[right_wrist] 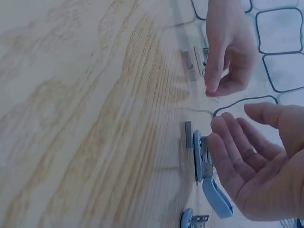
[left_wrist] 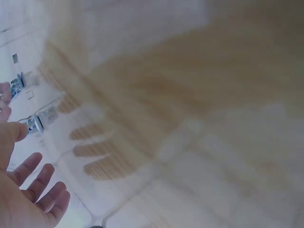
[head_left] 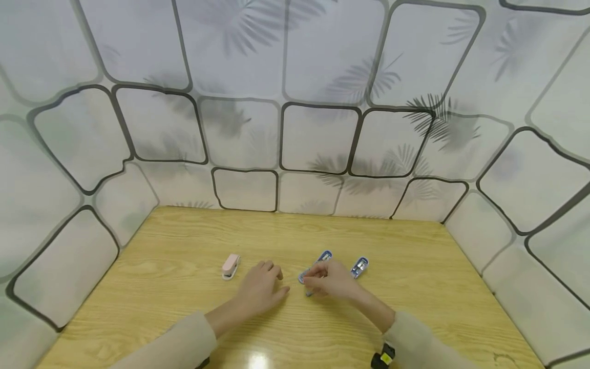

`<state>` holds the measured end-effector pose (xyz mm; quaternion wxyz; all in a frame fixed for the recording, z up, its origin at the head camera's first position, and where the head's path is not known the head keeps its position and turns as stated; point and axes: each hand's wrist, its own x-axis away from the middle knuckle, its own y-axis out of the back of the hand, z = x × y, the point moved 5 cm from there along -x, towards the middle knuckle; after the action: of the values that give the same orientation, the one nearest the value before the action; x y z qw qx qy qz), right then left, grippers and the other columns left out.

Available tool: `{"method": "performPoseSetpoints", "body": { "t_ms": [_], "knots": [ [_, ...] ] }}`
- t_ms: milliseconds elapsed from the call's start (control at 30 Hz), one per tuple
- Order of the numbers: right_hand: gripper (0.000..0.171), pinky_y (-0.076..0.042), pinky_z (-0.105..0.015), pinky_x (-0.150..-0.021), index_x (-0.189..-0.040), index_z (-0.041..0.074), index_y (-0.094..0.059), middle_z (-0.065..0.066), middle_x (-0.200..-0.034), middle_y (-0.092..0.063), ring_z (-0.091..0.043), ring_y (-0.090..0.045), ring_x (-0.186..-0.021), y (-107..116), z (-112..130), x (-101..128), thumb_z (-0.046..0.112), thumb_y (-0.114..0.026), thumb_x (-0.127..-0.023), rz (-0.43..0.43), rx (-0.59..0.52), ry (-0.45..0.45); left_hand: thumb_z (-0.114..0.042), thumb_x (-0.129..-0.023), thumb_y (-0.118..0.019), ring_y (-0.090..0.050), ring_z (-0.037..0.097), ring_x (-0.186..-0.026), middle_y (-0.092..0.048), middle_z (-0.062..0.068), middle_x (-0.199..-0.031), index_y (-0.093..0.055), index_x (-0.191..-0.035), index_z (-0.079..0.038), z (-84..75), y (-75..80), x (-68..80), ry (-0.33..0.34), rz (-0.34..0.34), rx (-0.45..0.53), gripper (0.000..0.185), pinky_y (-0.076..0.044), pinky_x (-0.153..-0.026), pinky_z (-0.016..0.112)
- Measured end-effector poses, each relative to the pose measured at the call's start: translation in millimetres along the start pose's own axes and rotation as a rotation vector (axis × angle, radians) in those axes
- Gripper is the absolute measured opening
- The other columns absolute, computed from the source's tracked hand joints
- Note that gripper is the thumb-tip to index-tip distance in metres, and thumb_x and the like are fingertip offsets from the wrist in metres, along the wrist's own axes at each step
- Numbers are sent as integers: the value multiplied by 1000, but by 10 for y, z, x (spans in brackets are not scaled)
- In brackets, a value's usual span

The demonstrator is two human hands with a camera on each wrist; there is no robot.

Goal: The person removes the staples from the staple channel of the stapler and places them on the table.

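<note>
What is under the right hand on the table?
A blue stapler, opened out, lies partly under the right hand, its far end poking out beyond the fingers. The wrist view shows its metal inside by the fingers. From the head view, the near end is covered.

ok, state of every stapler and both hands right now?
pink stapler: closed, on the table, untouched
blue stapler: hinged open, at the right hand's fingers
second blue stapler: lying on the table, untouched
left hand: fingers relaxed, holding nothing
right hand: fingers loosely curled at the open stapler; grip unclear
</note>
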<state>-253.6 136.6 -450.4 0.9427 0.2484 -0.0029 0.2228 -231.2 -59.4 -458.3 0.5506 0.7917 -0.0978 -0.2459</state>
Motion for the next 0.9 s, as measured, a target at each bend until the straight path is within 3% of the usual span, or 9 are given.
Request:
{"method": "performPoseSetpoints", "body": {
  "t_ms": [200, 333, 533, 733, 900],
  "knots": [
    [24, -55, -21, -68, -111, 6, -77, -4, -97, -77, -9, -67, -79, -148, 139, -96, 27, -72, -100, -21, 137, 154, -27, -91, -82, -66, 20, -93, -71, 5, -99, -71, -100, -8, 97, 226, 234, 13, -53, 0, 24, -59, -81, 34],
    [25, -55, -21, -73, -113, 8, -77, -2, -102, -77, -9, -67, -87, -257, 272, -182, 30, -71, -101, -26, 216, 221, -29, -89, -84, -68, 19, -91, -72, 3, -97, -72, -96, -10, 242, 343, 381, 44, -79, -39, 24, -61, -82, 34],
    [26, -57, -20, -79, -119, 7, -75, -4, -111, -78, -14, -72, -98, -448, 416, -361, 27, -70, -103, 25, 299, 335, -29, -88, -84, -68, 18, -93, -75, 1, -99, -72, -95, -14, 487, 451, 597, 104, -55, -62, 20, -61, -83, 35],
    [29, -59, -23, -89, -125, 12, -73, -1, -121, -77, -14, -72, -105, -614, 554, -520, 30, -71, -102, 51, 503, 436, -31, -88, -85, -65, 14, -87, -74, 0, -96, -74, -95, -13, 725, 519, 711, 144, -64, -64, 22, -59, -76, 34],
    [32, -57, -22, -92, -130, 19, -72, 4, -124, -75, -10, -72, -109, -739, 602, -668, 36, -68, -104, 50, 692, 482, -33, -89, -83, -67, 19, -86, -74, 5, -92, -75, -95, -7, 909, 575, 723, 195, -70, -42, 28, -60, -75, 38]
  ]
}}
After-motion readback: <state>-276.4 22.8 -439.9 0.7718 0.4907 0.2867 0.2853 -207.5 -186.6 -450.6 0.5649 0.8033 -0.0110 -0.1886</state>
